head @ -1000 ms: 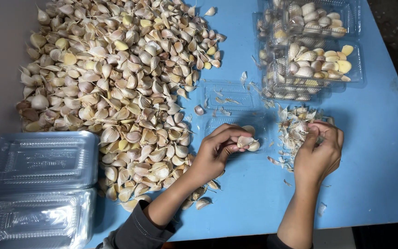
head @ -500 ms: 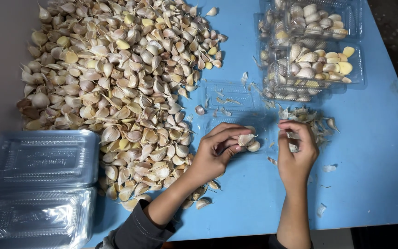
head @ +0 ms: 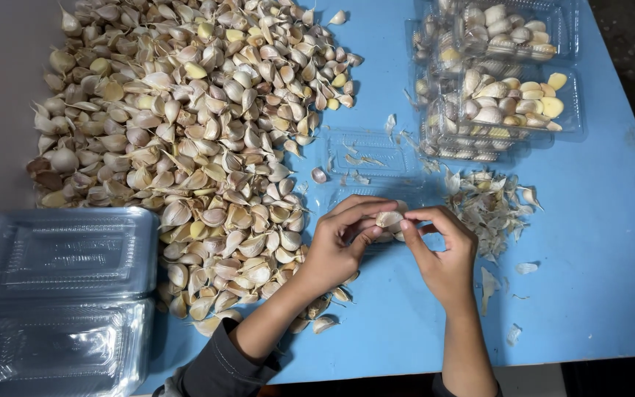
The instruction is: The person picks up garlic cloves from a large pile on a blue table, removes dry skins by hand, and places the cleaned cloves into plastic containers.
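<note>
A person sits at a blue bench (head: 611, 242), seen from above, both bare hands meeting over its middle. The left hand (head: 336, 250) and the right hand (head: 442, 257) hold one garlic clove (head: 389, 219) between them, just above the bench top. The left fingers (head: 365, 209) curl over the clove and pinch it from one side; the right thumb and forefinger press together on its other end, as if picking at the skin.

To the left lies a big heap of unpeeled cloves (head: 192, 125), reaching almost to the left wrist. It covers much of the bench, so most of the work looks undone.

Just right of the hands sits a small pile of papery skins (head: 490, 206), with a few stray flakes nearer the bench edge. That pile is modest next to the heap.

At the top right stand clear plastic trays (head: 508, 95), holding pale and yellowish cloves that look peeled. They seem fairly full, though I cannot tell how many trays are stacked there. Another clear tray (head: 369, 158) lies open right behind the hands, holding only scraps of skin.

At the lower left, beside the heap, rests a stack of empty clear boxes (head: 60, 294), closed and unused.

Judging by all this, a few trays are done and a great deal is left.
</note>
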